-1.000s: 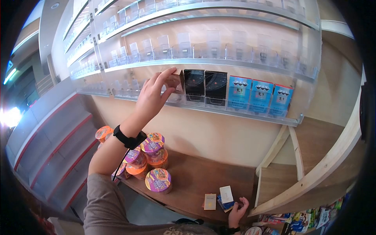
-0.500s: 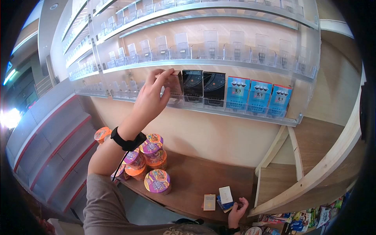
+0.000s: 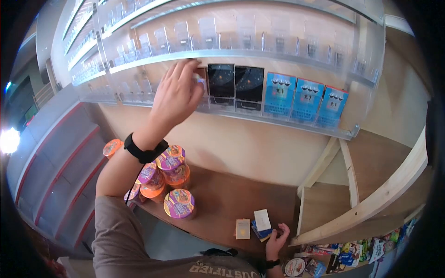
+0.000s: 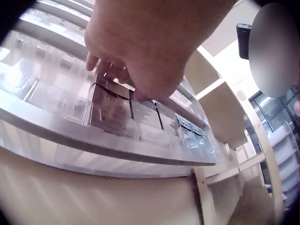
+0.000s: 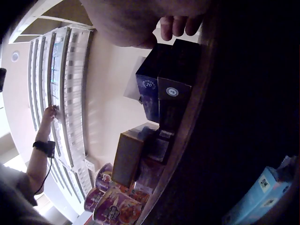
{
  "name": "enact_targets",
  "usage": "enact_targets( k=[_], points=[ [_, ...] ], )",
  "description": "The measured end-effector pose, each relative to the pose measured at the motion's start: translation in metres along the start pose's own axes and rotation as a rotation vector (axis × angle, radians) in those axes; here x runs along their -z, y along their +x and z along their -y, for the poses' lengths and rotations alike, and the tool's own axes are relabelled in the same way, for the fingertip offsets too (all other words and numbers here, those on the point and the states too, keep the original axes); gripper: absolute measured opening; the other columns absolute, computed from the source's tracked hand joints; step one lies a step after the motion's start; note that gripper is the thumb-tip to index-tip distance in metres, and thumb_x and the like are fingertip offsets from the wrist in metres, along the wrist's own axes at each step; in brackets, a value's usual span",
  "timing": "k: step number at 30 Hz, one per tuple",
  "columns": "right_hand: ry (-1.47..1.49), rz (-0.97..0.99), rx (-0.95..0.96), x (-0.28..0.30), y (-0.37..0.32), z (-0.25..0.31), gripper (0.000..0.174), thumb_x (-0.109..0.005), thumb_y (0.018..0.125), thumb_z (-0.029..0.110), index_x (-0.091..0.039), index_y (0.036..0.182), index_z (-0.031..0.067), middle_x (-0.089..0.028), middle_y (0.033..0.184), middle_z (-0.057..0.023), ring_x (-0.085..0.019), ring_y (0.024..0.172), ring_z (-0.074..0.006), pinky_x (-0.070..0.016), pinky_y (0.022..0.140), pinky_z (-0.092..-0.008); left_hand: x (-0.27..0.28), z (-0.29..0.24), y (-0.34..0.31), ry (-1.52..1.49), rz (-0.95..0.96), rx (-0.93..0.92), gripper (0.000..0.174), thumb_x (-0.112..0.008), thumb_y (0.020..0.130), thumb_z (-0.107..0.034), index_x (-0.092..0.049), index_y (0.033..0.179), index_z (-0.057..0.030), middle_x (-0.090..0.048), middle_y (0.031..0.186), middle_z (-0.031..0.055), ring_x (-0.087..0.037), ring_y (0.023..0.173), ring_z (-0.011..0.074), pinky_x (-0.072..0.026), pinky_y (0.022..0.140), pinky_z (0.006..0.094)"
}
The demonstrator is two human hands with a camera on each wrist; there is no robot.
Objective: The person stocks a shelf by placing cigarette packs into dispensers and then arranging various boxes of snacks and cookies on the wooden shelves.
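My left hand point(image 3: 178, 95) is raised to the clear plastic shelf, its fingertips at the top of a brown cigarette pack point(image 4: 110, 110) that stands upright in a slot. No finger covers the pack's front in the left wrist view. Directly to its right stand two black packs point(image 3: 221, 83) with a speckled pattern, then three blue packs point(image 3: 280, 92). Low on the right, my right hand point(image 3: 276, 238) rests by the brown tabletop with fingers loosely bent. Beside it are a white pack point(image 3: 262, 220) on top of dark blue packs point(image 5: 150, 84) and a gold-beige pack point(image 3: 243, 229).
Purple and orange noodle cups point(image 3: 180, 204) are stacked on the left of the table point(image 3: 218, 185). Tiers of clear holders point(image 3: 208, 34) rise above. A curved wooden frame point(image 3: 380, 213) bounds the right, with colourful snack bags point(image 3: 352, 252) below. Grey shelves point(image 3: 60, 171) stand left.
The head view has tilted, so the shelf appears higher. My left hand has loosened from its pinch on the brown pack, its thumb now farther right. The right hand stays beside the packs.
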State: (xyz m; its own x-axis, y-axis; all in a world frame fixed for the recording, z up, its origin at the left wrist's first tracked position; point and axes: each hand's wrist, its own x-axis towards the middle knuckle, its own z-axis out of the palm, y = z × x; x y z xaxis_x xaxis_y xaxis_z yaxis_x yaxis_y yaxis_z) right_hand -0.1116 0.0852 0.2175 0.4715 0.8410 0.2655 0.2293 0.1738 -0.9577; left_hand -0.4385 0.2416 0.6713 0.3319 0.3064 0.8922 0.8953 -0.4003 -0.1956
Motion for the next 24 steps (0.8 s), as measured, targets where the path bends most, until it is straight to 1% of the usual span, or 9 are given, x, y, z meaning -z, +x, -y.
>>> enact_targets(
  k=[3, 6, 9, 12, 14, 15, 18, 20, 24],
  points=[
    [0.035, -0.002, -0.01, 0.0, 0.0, 0.009, 0.038, -0.055, 0.087, -0.001, -0.047, 0.125, 0.001, -0.055, 0.116, -0.0125, -0.053, 0.107, -0.0231, -0.0417, 0.092, -0.0345, -0.003, -0.001, 0.002, -0.07, -0.027, -0.044, 0.04, -0.058, 0.085, -0.011, -0.052, 0.123, -0.0006, -0.059, 0.113, 0.0168, -0.054, 0.109, 0.0365, -0.0423, 0.095, 0.0434],
    [0.04, 0.002, -0.004, 0.0, 0.0, 0.005, 0.038, -0.055, 0.088, -0.001, -0.047, 0.125, 0.0011, -0.055, 0.117, -0.0121, -0.053, 0.107, -0.0227, -0.0418, 0.091, -0.0342, -0.008, 0.004, -0.001, -0.017, 0.071, -0.087, 0.041, -0.06, 0.086, -0.014, -0.051, 0.124, 0.0002, -0.059, 0.114, 0.0173, -0.054, 0.109, 0.0361, -0.0422, 0.095, 0.0434],
    [0.02, 0.008, 0.016, 0.0, 0.0, 0.003, 0.037, -0.055, 0.088, -0.001, -0.048, 0.124, 0.0011, -0.055, 0.118, -0.0122, -0.053, 0.107, -0.0225, -0.0418, 0.091, -0.0343, -0.012, 0.005, -0.002, 0.004, 0.006, -0.077, 0.037, -0.061, 0.086, -0.015, -0.053, 0.119, -0.0006, -0.06, 0.108, 0.013, -0.055, 0.107, 0.0331, -0.0424, 0.094, 0.043],
    [0.015, 0.022, -0.003, -0.001, 0.0, 0.008, 0.035, -0.055, 0.089, 0.0, -0.048, 0.123, 0.001, -0.055, 0.118, -0.0119, -0.052, 0.107, -0.0224, -0.0416, 0.091, -0.0341, -0.011, 0.007, -0.005, -0.053, 0.041, -0.068, 0.042, -0.064, 0.085, -0.016, -0.052, 0.122, -0.0011, -0.059, 0.114, 0.0145, -0.054, 0.11, 0.0335, -0.0418, 0.096, 0.0437],
    [-0.002, 0.02, 0.001, -0.001, 0.0, 0.011, 0.034, -0.055, 0.089, 0.001, -0.048, 0.122, 0.001, -0.055, 0.118, -0.0117, -0.052, 0.107, -0.0223, -0.0417, 0.091, -0.0338, -0.008, 0.004, -0.012, -0.046, -0.087, -0.064, 0.048, -0.067, 0.082, -0.016, -0.05, 0.124, -0.0013, -0.056, 0.123, 0.0164, -0.053, 0.114, 0.0345, -0.0412, 0.098, 0.0436],
    [-0.008, 0.017, 0.001, -0.001, 0.0, 0.012, 0.033, -0.055, 0.09, 0.001, -0.048, 0.122, 0.0009, -0.055, 0.118, -0.0115, -0.052, 0.107, -0.0222, -0.0418, 0.091, -0.0336, -0.004, 0.002, -0.017, -0.051, -0.086, -0.058, 0.048, -0.067, 0.082, -0.016, -0.05, 0.124, -0.0013, -0.056, 0.123, 0.0164, -0.053, 0.114, 0.0345, -0.0412, 0.098, 0.0436],
    [-0.023, 0.024, 0.011, -0.002, 0.0, 0.008, 0.031, -0.055, 0.091, 0.003, -0.049, 0.121, 0.0011, -0.055, 0.119, -0.0113, -0.053, 0.107, -0.0218, -0.0425, 0.09, -0.0328, 0.019, -0.013, -0.048, -0.11, -0.127, -0.051, 0.055, -0.07, 0.079, -0.016, -0.049, 0.127, -0.002, -0.052, 0.13, 0.0183, -0.05, 0.118, 0.0373, -0.0404, 0.1, 0.0449],
    [-0.02, 0.018, 0.004, -0.004, 0.0, 0.004, 0.031, -0.056, 0.091, 0.003, -0.05, 0.121, 0.0013, -0.055, 0.119, -0.0111, -0.053, 0.106, -0.0216, -0.0428, 0.089, -0.0326, 0.036, -0.027, -0.084, -0.256, -0.02, -0.038, 0.051, -0.069, 0.076, -0.009, -0.051, 0.124, -0.0049, -0.051, 0.132, 0.0209, -0.051, 0.117, 0.0408, -0.0409, 0.099, 0.049],
    [-0.096, 0.033, 0.025, -0.003, 0.0, 0.003, 0.029, -0.057, 0.092, 0.005, -0.052, 0.12, 0.0022, -0.056, 0.119, -0.0103, -0.053, 0.103, -0.0208, -0.0435, 0.088, -0.0318, 0.047, -0.055, -0.172, -0.563, 0.182, -0.183, 0.041, -0.072, 0.071, -0.012, -0.056, 0.109, -0.0111, -0.058, 0.118, 0.0158, -0.057, 0.107, 0.035, -0.0442, 0.091, 0.0488]
  ],
)
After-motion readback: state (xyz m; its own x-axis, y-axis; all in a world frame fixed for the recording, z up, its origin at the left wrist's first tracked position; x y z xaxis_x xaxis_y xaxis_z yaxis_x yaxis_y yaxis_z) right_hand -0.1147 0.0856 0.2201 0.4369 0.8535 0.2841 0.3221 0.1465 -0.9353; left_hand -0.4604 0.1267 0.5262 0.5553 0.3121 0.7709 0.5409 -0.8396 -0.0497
